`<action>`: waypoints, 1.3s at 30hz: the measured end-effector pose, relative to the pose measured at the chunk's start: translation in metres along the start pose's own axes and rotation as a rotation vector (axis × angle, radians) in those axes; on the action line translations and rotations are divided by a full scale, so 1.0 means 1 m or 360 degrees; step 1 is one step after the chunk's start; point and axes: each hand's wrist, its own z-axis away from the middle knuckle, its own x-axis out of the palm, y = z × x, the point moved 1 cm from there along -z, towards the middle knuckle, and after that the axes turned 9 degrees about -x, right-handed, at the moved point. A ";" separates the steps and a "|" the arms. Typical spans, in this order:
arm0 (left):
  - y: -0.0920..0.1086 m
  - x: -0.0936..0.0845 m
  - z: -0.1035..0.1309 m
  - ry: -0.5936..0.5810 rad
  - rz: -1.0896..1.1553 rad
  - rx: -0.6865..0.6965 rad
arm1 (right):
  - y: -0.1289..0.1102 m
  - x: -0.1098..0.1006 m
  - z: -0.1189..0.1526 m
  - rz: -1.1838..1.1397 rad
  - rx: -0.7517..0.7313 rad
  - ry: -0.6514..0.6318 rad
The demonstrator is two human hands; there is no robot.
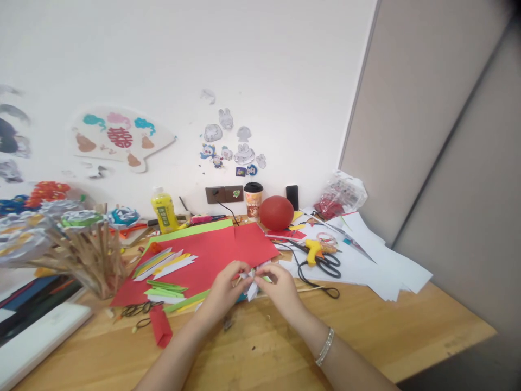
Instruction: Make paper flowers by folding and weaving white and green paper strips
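Note:
Both hands meet over the middle of the wooden table. My left hand [230,285] pinches a small folded white paper piece [253,291] between thumb and fingers. From the other side my right hand [280,282] grips the same paper piece, its fingertips close to the left ones. Part of the paper hides behind the fingers. Just left of the hands, on red paper sheets [215,250], lie folded white and yellow paper strips [165,264] and green paper strips [166,289].
Right of the hands are a yellow glue gun [313,252], black-handled scissors [329,266] and white paper sheets [391,266]. Behind stand a lidded cup [253,202], a red balloon-like ball [277,212] and a yellow bottle [164,212]. Paper flowers on sticks [87,255] crowd the left.

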 end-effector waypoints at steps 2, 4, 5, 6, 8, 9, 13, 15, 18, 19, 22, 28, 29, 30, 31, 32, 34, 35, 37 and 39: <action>0.001 -0.002 0.000 -0.0004 -0.0023 0.0022 | 0.000 0.001 0.001 -0.0003 0.0009 0.0020; 0.004 -0.004 0.000 -0.0001 -0.0036 0.0036 | -0.002 0.002 0.001 -0.0010 0.0007 0.0036; 0.005 -0.004 0.000 -0.0003 -0.0030 0.0042 | -0.004 0.002 0.001 -0.0009 -0.0004 0.0040; 0.006 -0.005 0.000 -0.0005 -0.0021 0.0052 | -0.006 0.002 0.001 0.0002 -0.0023 0.0041; 0.008 -0.005 0.001 0.0007 -0.0003 0.0091 | -0.011 0.001 0.001 0.0051 -0.0081 0.0035; 0.008 -0.005 0.001 0.0023 0.0003 0.0120 | -0.014 0.000 0.001 0.0085 -0.0122 0.0034; 0.008 -0.004 0.002 0.0124 0.0018 0.0244 | -0.022 -0.003 0.002 0.0233 -0.0314 0.0060; 0.010 -0.004 0.002 0.0162 0.0022 0.0299 | -0.024 -0.004 0.003 0.0270 -0.0401 0.0073; 0.013 -0.005 0.003 0.0171 0.0010 0.0371 | -0.025 -0.004 0.004 0.0274 -0.0455 0.0090; 0.014 -0.005 0.003 0.0167 0.0001 0.0393 | -0.025 -0.004 0.005 0.0271 -0.0460 0.0090; 0.016 -0.006 0.003 0.0164 -0.0024 0.0445 | -0.027 -0.005 0.005 0.0269 -0.0487 0.0089; 0.017 -0.006 0.004 0.0133 -0.0083 0.0486 | -0.030 -0.007 0.005 0.0288 -0.0501 0.0091; 0.017 -0.006 0.004 0.0133 -0.0084 0.0486 | -0.029 -0.006 0.006 0.0289 -0.0512 0.0091; 0.016 -0.006 0.004 0.0134 -0.0083 0.0484 | -0.029 -0.006 0.006 0.0289 -0.0520 0.0095; 0.016 -0.006 0.004 0.0136 -0.0080 0.0482 | -0.028 -0.006 0.006 0.0287 -0.0527 0.0098; 0.016 -0.006 0.004 0.0137 -0.0078 0.0480 | -0.028 -0.005 0.006 0.0285 -0.0532 0.0100; 0.015 -0.006 0.003 0.0137 -0.0079 0.0474 | -0.027 -0.005 0.006 0.0286 -0.0536 0.0095; 0.014 -0.006 0.003 0.0133 -0.0081 0.0468 | -0.027 -0.005 0.006 0.0287 -0.0533 0.0088; 0.013 -0.006 0.003 0.0107 -0.0092 0.0441 | -0.027 -0.006 0.004 0.0291 -0.0517 0.0050; 0.013 -0.006 0.003 0.0062 -0.0109 0.0380 | -0.026 -0.010 0.000 0.0278 -0.0459 -0.0064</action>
